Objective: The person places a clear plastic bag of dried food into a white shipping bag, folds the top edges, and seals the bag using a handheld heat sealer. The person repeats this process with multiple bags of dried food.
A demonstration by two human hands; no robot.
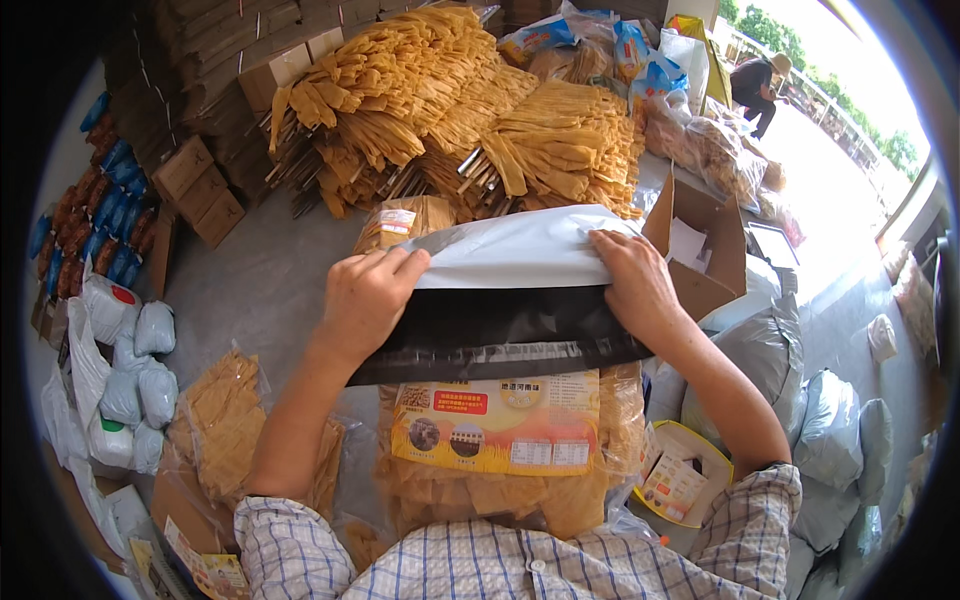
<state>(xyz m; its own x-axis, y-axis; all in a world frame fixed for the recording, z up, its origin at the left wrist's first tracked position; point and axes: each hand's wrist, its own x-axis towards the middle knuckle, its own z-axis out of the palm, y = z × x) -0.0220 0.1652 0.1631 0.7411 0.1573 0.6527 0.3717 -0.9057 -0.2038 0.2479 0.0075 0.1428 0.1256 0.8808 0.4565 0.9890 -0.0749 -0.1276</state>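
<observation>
A plastic mailing bag (510, 259), white outside with a black inner face and a shiny strip along its edge, is stretched between my hands. My left hand (371, 300) grips its left side, thumb on the white part. On the right side my right hand (637, 281) grips the white film near the top. Below the bag lies a clear plastic pack of dried yellow-brown sheets (502, 495) with a printed yellow and red label (499, 427); the black film hides its upper part. Beyond the bag's upper left edge is another such pack (412, 217).
Heaps of yellow sheets on sticks (405, 82) rise ahead. An open cardboard box (701, 240) and grey filled bags (757, 367) are on the right, near a yellow-rimmed carton (686, 480). White bags (112, 375) and small boxes (199, 191) stand left. A seated person (757, 86) is far right.
</observation>
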